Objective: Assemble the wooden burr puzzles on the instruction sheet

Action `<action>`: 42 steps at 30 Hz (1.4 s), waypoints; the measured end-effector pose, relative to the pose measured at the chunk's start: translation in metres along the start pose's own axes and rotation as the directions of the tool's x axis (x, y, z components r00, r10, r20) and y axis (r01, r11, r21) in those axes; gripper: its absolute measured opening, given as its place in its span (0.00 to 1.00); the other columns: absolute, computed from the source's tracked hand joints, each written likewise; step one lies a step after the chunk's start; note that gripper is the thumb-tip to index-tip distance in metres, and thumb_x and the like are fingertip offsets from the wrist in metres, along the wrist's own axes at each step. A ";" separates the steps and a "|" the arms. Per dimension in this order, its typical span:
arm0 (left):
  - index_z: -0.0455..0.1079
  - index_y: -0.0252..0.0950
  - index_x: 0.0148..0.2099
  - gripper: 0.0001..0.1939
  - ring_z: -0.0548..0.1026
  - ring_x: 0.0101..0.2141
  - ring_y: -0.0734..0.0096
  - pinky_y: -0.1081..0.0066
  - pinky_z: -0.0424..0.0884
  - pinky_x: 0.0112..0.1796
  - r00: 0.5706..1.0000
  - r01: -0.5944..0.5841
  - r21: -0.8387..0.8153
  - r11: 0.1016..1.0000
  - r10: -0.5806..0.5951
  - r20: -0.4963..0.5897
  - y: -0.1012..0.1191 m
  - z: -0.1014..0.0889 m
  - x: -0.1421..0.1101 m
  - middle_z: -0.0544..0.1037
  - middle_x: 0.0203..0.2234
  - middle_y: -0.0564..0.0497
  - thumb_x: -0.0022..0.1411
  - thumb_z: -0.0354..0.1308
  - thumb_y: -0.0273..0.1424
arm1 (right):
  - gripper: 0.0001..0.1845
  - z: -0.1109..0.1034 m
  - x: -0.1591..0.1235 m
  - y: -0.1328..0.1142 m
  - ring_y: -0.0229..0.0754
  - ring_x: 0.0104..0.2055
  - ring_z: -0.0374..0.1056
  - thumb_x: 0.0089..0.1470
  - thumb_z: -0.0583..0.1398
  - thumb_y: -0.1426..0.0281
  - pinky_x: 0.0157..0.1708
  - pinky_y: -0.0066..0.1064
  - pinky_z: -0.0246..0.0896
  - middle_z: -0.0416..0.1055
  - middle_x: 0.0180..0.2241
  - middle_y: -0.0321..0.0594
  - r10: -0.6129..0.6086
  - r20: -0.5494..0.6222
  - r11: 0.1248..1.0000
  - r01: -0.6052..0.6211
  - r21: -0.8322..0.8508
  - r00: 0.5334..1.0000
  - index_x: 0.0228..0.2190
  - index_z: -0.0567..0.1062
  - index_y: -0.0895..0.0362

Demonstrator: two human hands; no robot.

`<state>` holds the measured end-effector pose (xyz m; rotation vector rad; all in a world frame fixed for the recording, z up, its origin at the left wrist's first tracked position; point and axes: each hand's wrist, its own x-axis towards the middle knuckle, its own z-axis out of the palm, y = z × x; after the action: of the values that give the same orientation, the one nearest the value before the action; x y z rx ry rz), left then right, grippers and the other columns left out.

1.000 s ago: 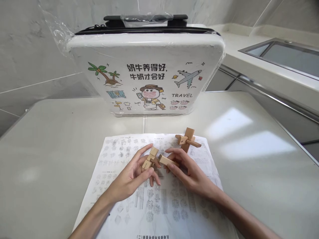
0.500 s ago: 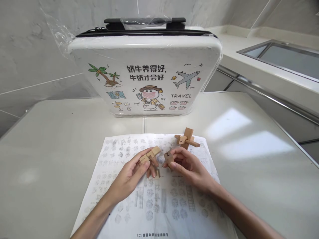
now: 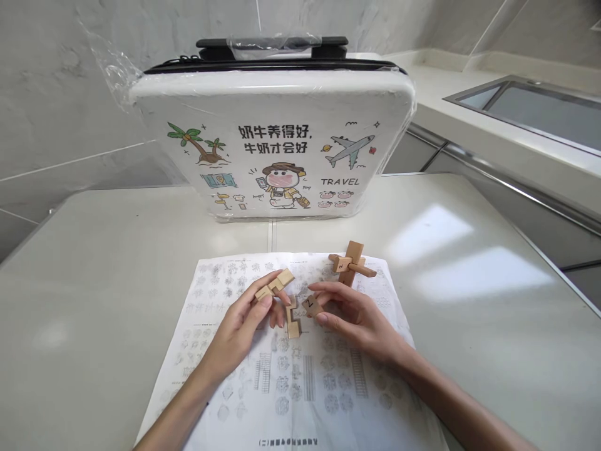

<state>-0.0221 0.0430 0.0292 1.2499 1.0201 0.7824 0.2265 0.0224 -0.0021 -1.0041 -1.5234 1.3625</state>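
In the left grip (image 3: pixel 240 322) sits a notched block (image 3: pixel 275 285) (pale wood).

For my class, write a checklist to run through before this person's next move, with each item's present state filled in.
1. Left hand has a grip on the notched block: ok.
2. Right hand holds the block marked 2, its number visible: ok.
3. The two held blocks are apart: ok.
4. Loose block lies on the paper sheet, between the hands: ok.
5. Wooden cross is free of the right hand: cannot tell; they overlap in this view.
6. The sheet's heading reads upright for the person: not ok; it is upside down.
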 end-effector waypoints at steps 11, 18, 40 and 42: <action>0.70 0.39 0.67 0.23 0.74 0.33 0.68 0.60 0.71 0.44 0.992 -0.006 -0.006 1.000 0.005 -0.124 -0.004 -0.002 0.002 0.79 0.41 0.47 0.80 0.52 0.45 | 0.04 0.016 -0.002 0.009 0.46 0.35 0.69 0.70 0.61 0.72 0.33 0.37 0.67 0.74 0.34 0.41 -0.340 -0.019 0.698 0.238 -0.676 0.940 0.45 0.74 0.53; 0.71 0.39 0.68 0.24 0.77 0.34 0.68 0.63 0.72 0.41 0.994 0.032 -0.163 0.986 -0.049 -0.100 -0.001 -0.003 0.002 0.81 0.51 0.41 0.76 0.59 0.43 | 0.10 0.016 -0.003 0.002 0.51 0.47 0.69 0.67 0.62 0.74 0.43 0.43 0.73 0.73 0.46 0.48 -0.395 0.055 0.626 0.313 -0.714 0.917 0.50 0.74 0.54; 0.58 0.45 0.74 0.32 0.84 0.42 0.61 0.57 0.77 0.51 0.998 0.067 -0.291 0.954 -0.069 0.004 -0.008 -0.002 0.003 0.79 0.55 0.41 0.74 0.63 0.39 | 0.14 0.020 -0.004 -0.002 0.51 0.48 0.70 0.70 0.60 0.80 0.49 0.47 0.69 0.81 0.38 0.40 -0.437 0.210 0.571 0.450 -0.686 0.875 0.52 0.75 0.53; 0.54 0.47 0.76 0.35 0.85 0.44 0.60 0.57 0.77 0.53 0.999 0.051 -0.277 0.959 -0.052 0.003 -0.008 -0.002 0.003 0.79 0.53 0.43 0.74 0.63 0.39 | 0.16 0.019 -0.004 -0.005 0.50 0.46 0.69 0.69 0.61 0.80 0.46 0.44 0.71 0.81 0.38 0.39 -0.475 0.150 0.619 0.451 -0.643 0.867 0.54 0.75 0.52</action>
<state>-0.0233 0.0454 0.0207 0.9779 0.9073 0.8556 0.2100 0.0125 0.0017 -0.9191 -2.1232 0.4077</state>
